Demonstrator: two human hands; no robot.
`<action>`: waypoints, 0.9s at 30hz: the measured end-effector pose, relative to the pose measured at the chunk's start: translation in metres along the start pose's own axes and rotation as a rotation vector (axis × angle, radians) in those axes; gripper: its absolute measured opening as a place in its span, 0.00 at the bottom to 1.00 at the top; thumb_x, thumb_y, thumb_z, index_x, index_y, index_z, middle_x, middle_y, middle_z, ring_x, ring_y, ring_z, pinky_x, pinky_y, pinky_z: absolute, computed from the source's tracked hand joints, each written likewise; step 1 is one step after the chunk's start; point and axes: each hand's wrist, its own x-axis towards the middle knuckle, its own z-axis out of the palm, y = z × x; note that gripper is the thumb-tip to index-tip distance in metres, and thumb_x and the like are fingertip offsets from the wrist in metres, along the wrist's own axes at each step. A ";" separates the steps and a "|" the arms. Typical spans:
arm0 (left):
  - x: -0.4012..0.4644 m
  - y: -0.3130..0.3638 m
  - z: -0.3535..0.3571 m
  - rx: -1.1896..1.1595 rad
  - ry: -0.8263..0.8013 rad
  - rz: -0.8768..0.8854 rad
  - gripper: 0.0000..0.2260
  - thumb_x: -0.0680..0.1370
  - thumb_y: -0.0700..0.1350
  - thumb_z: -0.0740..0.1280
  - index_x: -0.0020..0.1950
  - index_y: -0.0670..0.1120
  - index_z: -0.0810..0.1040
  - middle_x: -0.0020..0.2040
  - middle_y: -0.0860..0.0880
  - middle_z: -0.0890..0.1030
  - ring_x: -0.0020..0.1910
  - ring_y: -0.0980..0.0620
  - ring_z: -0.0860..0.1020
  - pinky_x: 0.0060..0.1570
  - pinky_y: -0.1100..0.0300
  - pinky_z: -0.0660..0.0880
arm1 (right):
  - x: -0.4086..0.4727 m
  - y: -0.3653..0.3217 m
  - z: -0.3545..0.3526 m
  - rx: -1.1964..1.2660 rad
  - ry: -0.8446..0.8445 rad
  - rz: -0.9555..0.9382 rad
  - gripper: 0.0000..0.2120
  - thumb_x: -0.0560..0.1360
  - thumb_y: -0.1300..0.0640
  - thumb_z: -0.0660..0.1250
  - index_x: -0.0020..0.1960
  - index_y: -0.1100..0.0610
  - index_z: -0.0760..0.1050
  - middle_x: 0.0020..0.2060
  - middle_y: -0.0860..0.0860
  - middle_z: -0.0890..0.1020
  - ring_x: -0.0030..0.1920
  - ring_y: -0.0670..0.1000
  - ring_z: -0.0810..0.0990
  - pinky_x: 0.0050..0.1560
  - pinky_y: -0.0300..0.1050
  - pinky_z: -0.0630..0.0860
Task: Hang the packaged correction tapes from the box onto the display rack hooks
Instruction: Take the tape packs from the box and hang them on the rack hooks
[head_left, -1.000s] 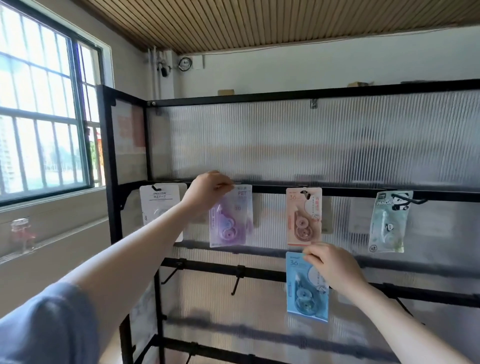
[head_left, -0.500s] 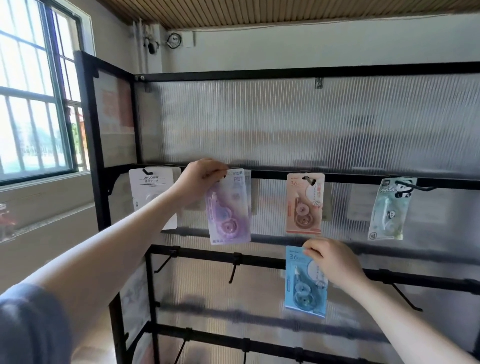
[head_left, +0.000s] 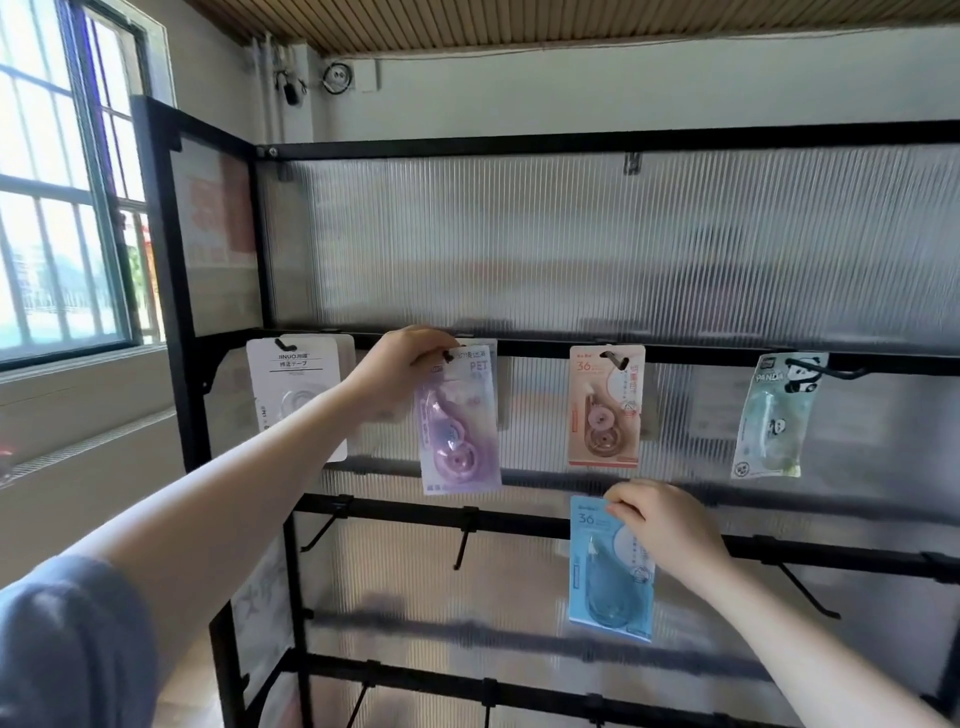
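Where left hand (head_left: 402, 366) pinches purple pack (head_left: 460, 421), its hook (hidden).

Barred window (head_left: 57, 208) on the left, white wall (head_left: 623, 88), slatted wooden ceiling (head_left: 519, 21)

Five carded correction tapes on the black display rack (head_left: 519, 349).
Top rail, left to right: white pack (head_left: 296, 384) on a hook, partly behind a forearm; purple pack (head_left: 460, 421) tilted slightly, its top pinched by the left hand (head_left: 400, 364); peach pack (head_left: 605, 405) hanging straight; pale green panda pack (head_left: 776, 415) skewed on its hook. Below the peach one, blue pack (head_left: 605, 571) held at its top by the right hand (head_left: 665, 525), near the second rail.
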 end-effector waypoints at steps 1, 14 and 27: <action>0.002 0.000 0.002 0.004 -0.004 -0.006 0.12 0.77 0.34 0.61 0.58 0.40 0.79 0.57 0.44 0.79 0.56 0.48 0.75 0.54 0.63 0.67 | 0.000 0.000 0.001 0.003 -0.001 0.001 0.10 0.79 0.53 0.60 0.52 0.52 0.79 0.46 0.44 0.80 0.45 0.43 0.75 0.41 0.40 0.71; 0.016 -0.007 0.020 0.093 0.053 -0.031 0.14 0.77 0.34 0.59 0.59 0.43 0.77 0.55 0.44 0.78 0.55 0.45 0.74 0.50 0.57 0.68 | 0.003 0.004 -0.010 0.033 0.029 0.053 0.09 0.79 0.54 0.61 0.50 0.55 0.79 0.45 0.46 0.81 0.45 0.47 0.77 0.42 0.44 0.73; -0.012 0.005 -0.004 0.120 0.276 0.021 0.11 0.79 0.40 0.62 0.58 0.42 0.78 0.55 0.44 0.79 0.56 0.42 0.73 0.54 0.54 0.67 | -0.004 -0.009 -0.030 0.021 0.131 0.130 0.08 0.78 0.54 0.63 0.49 0.55 0.80 0.45 0.47 0.82 0.44 0.49 0.79 0.46 0.47 0.76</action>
